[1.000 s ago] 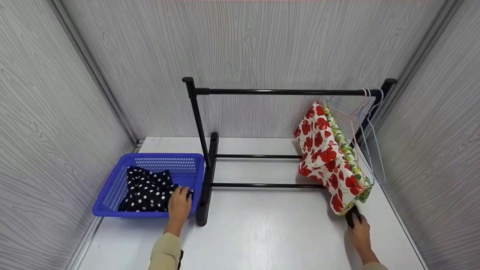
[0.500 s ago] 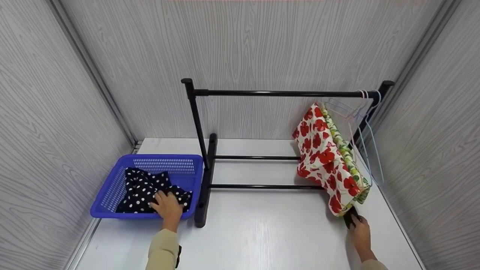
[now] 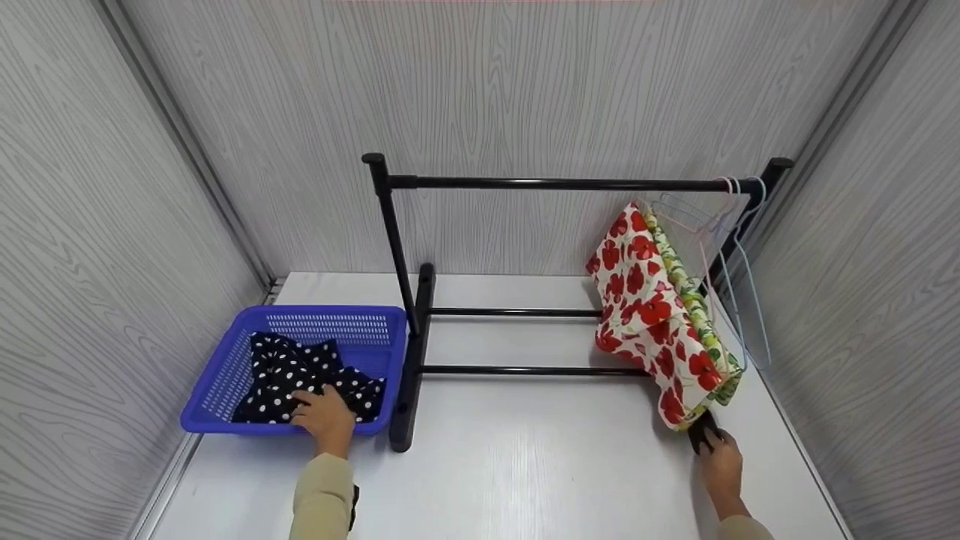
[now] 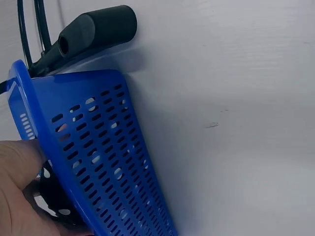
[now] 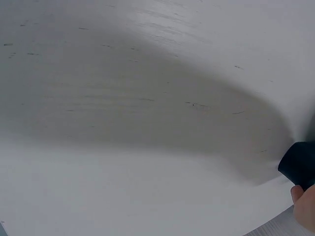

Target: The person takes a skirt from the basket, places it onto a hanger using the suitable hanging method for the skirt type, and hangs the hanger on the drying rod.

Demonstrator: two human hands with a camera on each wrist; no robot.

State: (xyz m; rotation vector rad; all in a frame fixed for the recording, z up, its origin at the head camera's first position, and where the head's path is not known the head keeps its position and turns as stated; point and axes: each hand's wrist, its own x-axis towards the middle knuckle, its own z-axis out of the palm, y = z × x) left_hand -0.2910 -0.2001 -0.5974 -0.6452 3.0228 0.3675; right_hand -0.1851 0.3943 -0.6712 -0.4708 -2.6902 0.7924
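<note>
My left hand [image 3: 325,420] reaches over the near rim of a blue plastic basket [image 3: 337,315] and rests on a black cloth with white dots [image 3: 281,379]. In the left wrist view the thumb [image 4: 19,160] stands apart from the rest of the hand, with dotted cloth showing between. The fingertips are partly hidden there. At the far right, my right hand [image 3: 721,465] holds the front end of the black foot [image 3: 702,435] of a clothes rack [image 3: 540,184]. In the right wrist view only part of that hand [image 5: 306,211] shows against the foot's end [image 5: 298,162].
A red-flowered white cloth [image 3: 652,307] and a yellow-green patterned cloth [image 3: 686,292] hang at the rack's right end. Beside them are pink and blue wire hangers [image 3: 750,277]. The basket stands by the rack's left foot [image 3: 409,405]. Grey wood-grain walls [image 3: 525,90] enclose the white table [image 3: 525,465].
My left hand has moved left across the dotted cloth, from its right end toward the middle, uncovering that end. The right hand has stayed at the rack's foot.
</note>
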